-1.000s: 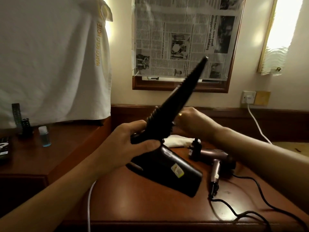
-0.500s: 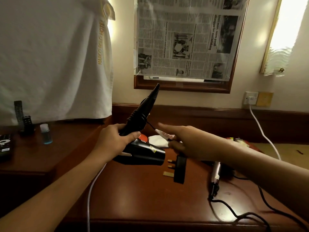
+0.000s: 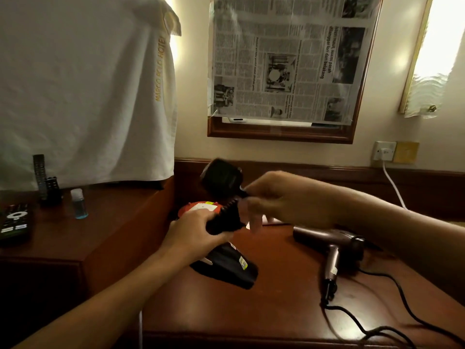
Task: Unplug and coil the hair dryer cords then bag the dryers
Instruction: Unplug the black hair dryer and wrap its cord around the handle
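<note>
My left hand grips the ribbed handle of a black hair dryer, whose body rests low on the wooden desk. My right hand pinches the dryer's black plug and holds it up just above the handle; both are motion-blurred. The cord between plug and handle is hidden by my hands. A bronze hair dryer lies on the desk to the right, under my right forearm. Its black cord trails loose toward the front right edge.
A white cable is plugged into the wall socket. A red-orange object sits behind my left hand. On the raised left shelf lie a remote and a small bottle. A white towel hangs above.
My right hand has picked the plug up off the desk and raised it above the handle. The black dryer has tipped down so its body is low on the desk.
</note>
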`<control>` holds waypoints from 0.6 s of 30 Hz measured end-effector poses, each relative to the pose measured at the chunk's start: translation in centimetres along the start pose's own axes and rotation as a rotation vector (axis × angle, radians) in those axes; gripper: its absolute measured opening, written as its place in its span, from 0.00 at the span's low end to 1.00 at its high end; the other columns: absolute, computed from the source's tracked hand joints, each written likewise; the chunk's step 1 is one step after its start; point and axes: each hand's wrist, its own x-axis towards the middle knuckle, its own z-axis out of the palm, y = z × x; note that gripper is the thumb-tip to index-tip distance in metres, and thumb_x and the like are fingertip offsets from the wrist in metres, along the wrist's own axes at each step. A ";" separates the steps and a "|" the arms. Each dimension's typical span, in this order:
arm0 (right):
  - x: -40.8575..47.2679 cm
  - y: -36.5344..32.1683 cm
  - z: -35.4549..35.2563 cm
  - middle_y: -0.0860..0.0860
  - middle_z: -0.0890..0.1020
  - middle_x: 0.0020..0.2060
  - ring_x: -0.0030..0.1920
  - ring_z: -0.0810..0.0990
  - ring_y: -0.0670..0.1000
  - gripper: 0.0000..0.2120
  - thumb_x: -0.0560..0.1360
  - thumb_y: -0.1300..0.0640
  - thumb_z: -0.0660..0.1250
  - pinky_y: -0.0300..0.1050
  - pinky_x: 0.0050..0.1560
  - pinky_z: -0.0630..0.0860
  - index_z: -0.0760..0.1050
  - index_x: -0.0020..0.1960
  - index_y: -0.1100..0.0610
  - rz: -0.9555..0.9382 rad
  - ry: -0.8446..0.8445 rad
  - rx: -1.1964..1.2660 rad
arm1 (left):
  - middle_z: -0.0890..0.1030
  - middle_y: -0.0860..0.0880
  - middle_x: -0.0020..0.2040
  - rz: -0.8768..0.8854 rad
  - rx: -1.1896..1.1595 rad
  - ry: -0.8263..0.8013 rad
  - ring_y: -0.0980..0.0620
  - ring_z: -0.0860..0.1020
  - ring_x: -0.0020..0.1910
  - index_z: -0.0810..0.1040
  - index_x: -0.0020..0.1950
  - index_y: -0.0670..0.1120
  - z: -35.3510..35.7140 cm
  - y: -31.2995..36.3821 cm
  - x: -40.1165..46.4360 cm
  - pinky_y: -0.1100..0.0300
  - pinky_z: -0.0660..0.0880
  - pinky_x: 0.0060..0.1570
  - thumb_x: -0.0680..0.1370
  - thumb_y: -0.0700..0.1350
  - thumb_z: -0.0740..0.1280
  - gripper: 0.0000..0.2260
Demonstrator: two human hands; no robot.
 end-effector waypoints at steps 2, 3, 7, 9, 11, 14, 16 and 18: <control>1.2 0.3 -0.1 0.49 0.84 0.33 0.34 0.82 0.48 0.14 0.82 0.51 0.64 0.41 0.38 0.76 0.83 0.44 0.57 -0.018 0.110 0.005 | 0.80 0.58 0.41 0.050 0.075 -0.036 0.61 0.78 0.43 0.80 0.48 0.56 0.7 0.3 -0.2 0.51 0.77 0.47 0.66 0.69 0.66 0.21; 1.7 0.5 -0.1 0.47 0.82 0.30 0.31 0.79 0.44 0.14 0.81 0.51 0.65 0.38 0.35 0.73 0.83 0.41 0.55 -0.035 0.147 -0.029 | 0.80 0.59 0.43 0.095 0.089 -0.045 0.60 0.78 0.45 0.80 0.50 0.56 0.9 0.8 -0.3 0.51 0.75 0.49 0.67 0.68 0.66 0.20; 3.3 1.3 -0.6 0.43 0.74 0.26 0.27 0.74 0.36 0.19 0.80 0.51 0.67 0.28 0.31 0.67 0.72 0.31 0.45 0.028 0.161 -0.189 | 0.80 0.58 0.53 0.307 0.302 -0.047 0.55 0.76 0.54 0.77 0.60 0.58 2.0 2.4 -0.9 0.51 0.69 0.54 0.72 0.65 0.65 0.20; 3.8 2.3 -0.5 0.43 0.74 0.29 0.28 0.74 0.35 0.17 0.80 0.51 0.67 0.29 0.32 0.67 0.72 0.32 0.45 0.100 0.145 -0.194 | 0.79 0.57 0.54 0.346 0.367 -0.032 0.53 0.75 0.54 0.77 0.61 0.57 1.9 2.7 -1.2 0.49 0.68 0.56 0.74 0.64 0.64 0.20; 4.0 3.6 -0.3 0.43 0.76 0.31 0.31 0.76 0.38 0.14 0.80 0.50 0.67 0.33 0.36 0.67 0.76 0.36 0.49 0.189 0.107 -0.166 | 0.81 0.57 0.53 0.405 0.426 0.010 0.50 0.76 0.53 0.79 0.59 0.54 1.8 2.5 -1.5 0.48 0.70 0.55 0.73 0.64 0.64 0.20; 4.4 5.5 0.4 0.51 0.81 0.34 0.34 0.75 0.45 0.14 0.81 0.48 0.65 0.42 0.39 0.70 0.84 0.44 0.55 0.279 -0.023 -0.120 | 0.83 0.57 0.49 0.523 0.535 0.123 0.48 0.78 0.49 0.81 0.56 0.53 2.0 1.9 -2.0 0.47 0.75 0.49 0.70 0.63 0.67 0.20; 4.4 6.1 1.4 0.53 0.79 0.31 0.28 0.72 0.44 0.17 0.80 0.47 0.65 0.42 0.35 0.67 0.83 0.41 0.57 0.315 -0.069 -0.146 | 0.82 0.56 0.52 0.586 0.564 0.157 0.47 0.78 0.50 0.80 0.59 0.53 2.2 1.6 -2.2 0.46 0.75 0.50 0.71 0.62 0.69 0.21; 4.3 6.4 2.3 0.48 0.76 0.28 0.24 0.69 0.41 0.18 0.80 0.46 0.66 0.38 0.31 0.65 0.79 0.35 0.54 0.369 -0.098 -0.167 | 0.82 0.55 0.54 0.617 0.615 0.170 0.45 0.77 0.52 0.79 0.62 0.51 2.2 1.3 -2.4 0.45 0.74 0.52 0.71 0.62 0.69 0.23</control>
